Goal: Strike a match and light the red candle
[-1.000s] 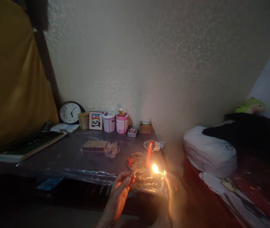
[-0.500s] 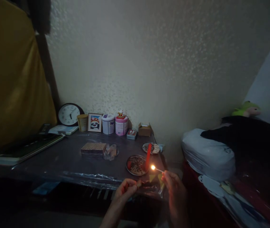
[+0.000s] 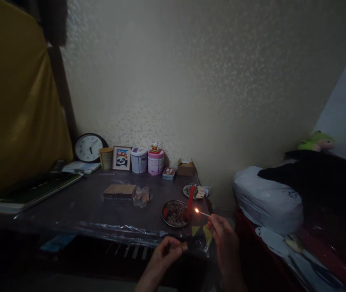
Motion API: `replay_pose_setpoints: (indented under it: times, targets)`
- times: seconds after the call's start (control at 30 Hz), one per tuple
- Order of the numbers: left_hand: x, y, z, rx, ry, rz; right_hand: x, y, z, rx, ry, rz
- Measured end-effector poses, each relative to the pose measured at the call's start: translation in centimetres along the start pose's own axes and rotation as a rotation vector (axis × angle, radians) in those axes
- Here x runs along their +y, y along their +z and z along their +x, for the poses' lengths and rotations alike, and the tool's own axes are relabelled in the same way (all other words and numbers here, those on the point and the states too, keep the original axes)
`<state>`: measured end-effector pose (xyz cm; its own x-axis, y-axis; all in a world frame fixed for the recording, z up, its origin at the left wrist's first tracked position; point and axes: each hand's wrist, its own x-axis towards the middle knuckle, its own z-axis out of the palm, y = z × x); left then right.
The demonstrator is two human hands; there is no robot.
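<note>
Fingers of the right hand (image 3: 225,239) pinch the bare end of a lit match (image 3: 202,213). Its long axis runs nearly level, rising slightly from the fingers toward the upper left, and the burning head with its small flame points left at a red candle (image 3: 190,199). Flame and candle are just beside each other; whether they touch cannot be told in the dim light.

That candle stands upright, leaning a little, its base in a round tray (image 3: 175,213) near the front right corner of the table (image 3: 84,207). Spent bits litter the tray's floor.

Lower down, in front of the table edge, the left hand (image 3: 164,256) is curled closed around a small matchbox (image 3: 184,245), of which only one end shows past the fingertips. It sits well apart from the flame.

Behind the tray lies a second, smaller dish (image 3: 197,190) with matchsticks on it. Further left on the tabletop rest a flat ribbed block (image 3: 120,190) and a crumpled clear wrapper (image 3: 142,195), touching each other. Along the wall stand a clock (image 3: 89,147), a cup (image 3: 106,157), a panda picture (image 3: 121,157), a white tin (image 3: 139,159), a pink tin (image 3: 156,161) and a cardboard box (image 3: 185,166). Books (image 3: 30,191) lie at the far left, and a bed (image 3: 312,202) fills the right side.
</note>
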<state>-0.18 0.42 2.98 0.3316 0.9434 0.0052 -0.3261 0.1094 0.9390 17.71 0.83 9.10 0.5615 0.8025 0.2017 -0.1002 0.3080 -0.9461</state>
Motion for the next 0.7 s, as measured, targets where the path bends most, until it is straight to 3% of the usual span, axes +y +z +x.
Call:
replay_pose_setpoints:
  times: [0.3, 0.7]
  targets:
    - [-1.0, -0.2, 0.6, 0.050, 0.003, 0.013, -0.5, 0.8, 2.0, -0.001, -0.069, 0.085]
    - [-0.6, -0.2, 0.6, 0.052, -0.028, -0.012, -1.5, 3.4, 6.1, -0.019, -0.059, 0.197]
